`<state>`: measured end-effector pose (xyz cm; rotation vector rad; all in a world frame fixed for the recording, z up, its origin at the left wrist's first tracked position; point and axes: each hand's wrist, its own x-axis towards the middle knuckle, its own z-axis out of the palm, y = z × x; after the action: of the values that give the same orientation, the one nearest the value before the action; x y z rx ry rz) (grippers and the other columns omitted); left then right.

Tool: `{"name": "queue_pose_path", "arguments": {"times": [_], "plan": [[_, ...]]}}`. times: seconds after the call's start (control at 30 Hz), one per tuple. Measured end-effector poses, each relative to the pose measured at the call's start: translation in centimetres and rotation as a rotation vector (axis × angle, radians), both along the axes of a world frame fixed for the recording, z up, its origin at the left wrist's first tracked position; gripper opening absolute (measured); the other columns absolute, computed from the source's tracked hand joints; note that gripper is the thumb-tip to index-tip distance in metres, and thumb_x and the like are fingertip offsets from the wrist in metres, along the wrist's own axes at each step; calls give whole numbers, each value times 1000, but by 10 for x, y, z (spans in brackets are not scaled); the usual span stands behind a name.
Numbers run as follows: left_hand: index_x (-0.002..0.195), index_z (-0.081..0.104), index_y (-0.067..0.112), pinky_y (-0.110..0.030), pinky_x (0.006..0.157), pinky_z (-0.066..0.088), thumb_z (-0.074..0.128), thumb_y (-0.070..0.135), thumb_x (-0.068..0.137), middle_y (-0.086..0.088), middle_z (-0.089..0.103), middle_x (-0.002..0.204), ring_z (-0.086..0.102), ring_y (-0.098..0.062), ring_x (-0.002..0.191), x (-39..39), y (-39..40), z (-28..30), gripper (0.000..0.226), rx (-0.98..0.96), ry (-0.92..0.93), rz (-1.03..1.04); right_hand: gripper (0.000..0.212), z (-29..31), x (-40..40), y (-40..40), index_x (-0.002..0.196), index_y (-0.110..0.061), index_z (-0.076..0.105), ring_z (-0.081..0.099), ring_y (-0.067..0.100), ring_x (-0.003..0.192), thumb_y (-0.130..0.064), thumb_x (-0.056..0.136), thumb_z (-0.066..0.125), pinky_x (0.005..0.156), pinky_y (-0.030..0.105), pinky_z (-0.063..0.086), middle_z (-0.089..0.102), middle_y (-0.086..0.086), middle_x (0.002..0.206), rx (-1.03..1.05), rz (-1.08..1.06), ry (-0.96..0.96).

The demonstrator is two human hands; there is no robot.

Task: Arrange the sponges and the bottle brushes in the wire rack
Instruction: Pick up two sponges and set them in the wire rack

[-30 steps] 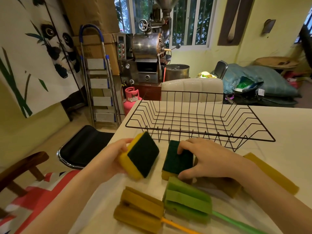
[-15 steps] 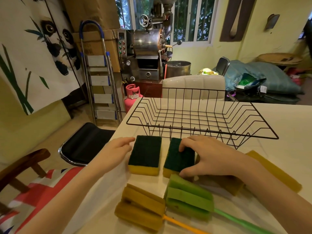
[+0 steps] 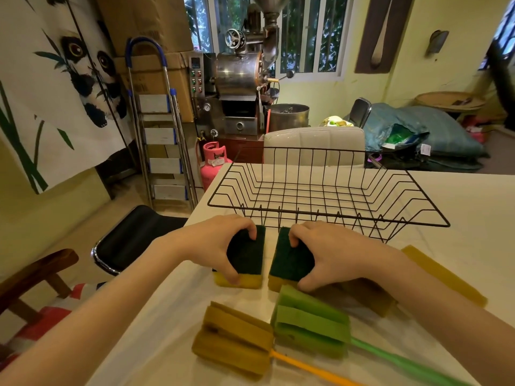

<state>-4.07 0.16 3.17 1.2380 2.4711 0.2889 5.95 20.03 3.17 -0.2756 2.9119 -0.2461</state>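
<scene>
Two yellow sponges with dark green scouring tops lie side by side on the white table, just in front of the empty black wire rack [image 3: 328, 188]. My left hand [image 3: 220, 243] grips the left sponge [image 3: 246, 256] from above. My right hand [image 3: 331, 254] grips the right sponge [image 3: 289, 260] the same way. Closer to me lie two bottle brushes: one with a yellow-brown foam head [image 3: 234, 344] and orange handle, one with a green foam head [image 3: 310, 320] and green handle. Flat yellow-brown sponge strips [image 3: 443, 274] lie under and beside my right forearm.
The table's left edge [image 3: 156, 299] runs close to the left sponge; a black chair seat [image 3: 136, 235] and a wooden chair stand below it. A white padded chair back [image 3: 313, 144] sits behind the rack. A stepladder, pink gas cylinder and a metal machine stand further back.
My left hand set its sponge flat on the table beside the other one, let go briefly, then closed over it from above. My right hand stayed on the right sponge.
</scene>
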Motion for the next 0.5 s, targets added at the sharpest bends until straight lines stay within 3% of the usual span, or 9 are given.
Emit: {"name": "queue_pose_path", "arguments": {"times": [0.17, 0.3, 0.4, 0.5], "plan": [[106, 41, 41, -16, 81, 44, 80, 33, 60, 16, 43, 112, 42, -6, 106, 6, -8, 13, 60, 122, -10, -28, 53, 13, 5, 10, 108, -27, 46, 52, 18, 91, -43, 65, 73, 72, 33, 49, 54, 0, 107, -174, -31, 17], [105, 46, 46, -31, 100, 44, 80, 43, 53, 18, 46, 122, 43, -4, 114, 11, -17, 41, 62, 164, -90, -30, 52, 34, 11, 18, 101, -34, 50, 53, 15, 100, -48, 59, 77, 87, 37, 51, 55, -6, 111, -322, -44, -19], [104, 47, 51, -18, 99, 40, 74, 52, 45, 31, 46, 117, 43, 7, 113, 12, -18, 65, 64, 217, -144, -49, 58, 53, 12, 26, 97, -39, 52, 52, 5, 105, -59, 44, 69, 94, 31, 48, 54, -16, 111, -383, -24, -33], [102, 49, 49, -13, 93, 41, 75, 49, 44, 30, 47, 118, 43, 10, 112, 4, -14, 86, 64, 299, -118, -26, 56, 75, 8, 39, 96, -42, 56, 53, -2, 105, -55, 44, 71, 96, 21, 44, 56, -21, 112, -462, -11, -23]]}}
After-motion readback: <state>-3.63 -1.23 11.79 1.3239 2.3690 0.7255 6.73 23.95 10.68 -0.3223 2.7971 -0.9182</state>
